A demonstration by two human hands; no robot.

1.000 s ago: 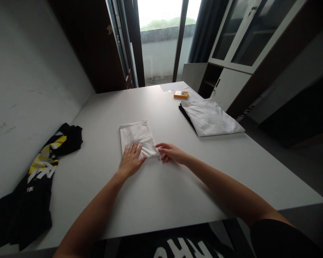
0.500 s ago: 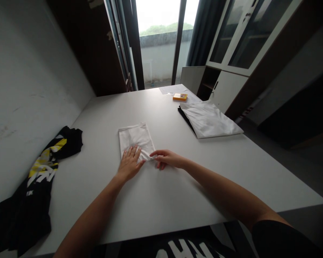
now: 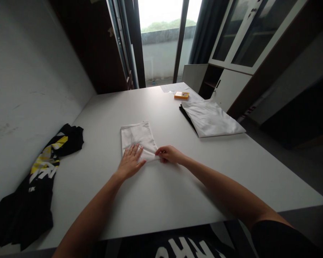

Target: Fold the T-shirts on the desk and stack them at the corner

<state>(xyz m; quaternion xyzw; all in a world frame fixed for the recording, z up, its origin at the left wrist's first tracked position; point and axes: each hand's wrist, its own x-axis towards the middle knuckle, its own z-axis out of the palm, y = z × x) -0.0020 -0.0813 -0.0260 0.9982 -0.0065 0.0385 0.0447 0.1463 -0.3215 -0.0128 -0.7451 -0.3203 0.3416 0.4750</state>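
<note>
A white cloth garment (image 3: 138, 134), folded into a small rectangle, lies flat on the white table (image 3: 161, 200). My left hand (image 3: 130, 161) rests on its near left part with the fingers spread. At the near right corner, my right hand (image 3: 169, 154) pinches the edge of the cloth between thumb and fingers and draws that corner slightly outward. Which kind of garment it is, the folds do not show.
Along the left wall lies a black T-shirt (image 3: 37, 193) with yellow and white print. At the right stands a folded white garment (image 3: 215, 118) over a black one (image 3: 188, 118). Farther back are an orange-yellow box (image 3: 181, 95) and paper sheets (image 3: 173, 87).
My right hand has closed on the near right corner of the white cloth and pulled it a little to the right. My left hand stays pressed on the cloth.
</note>
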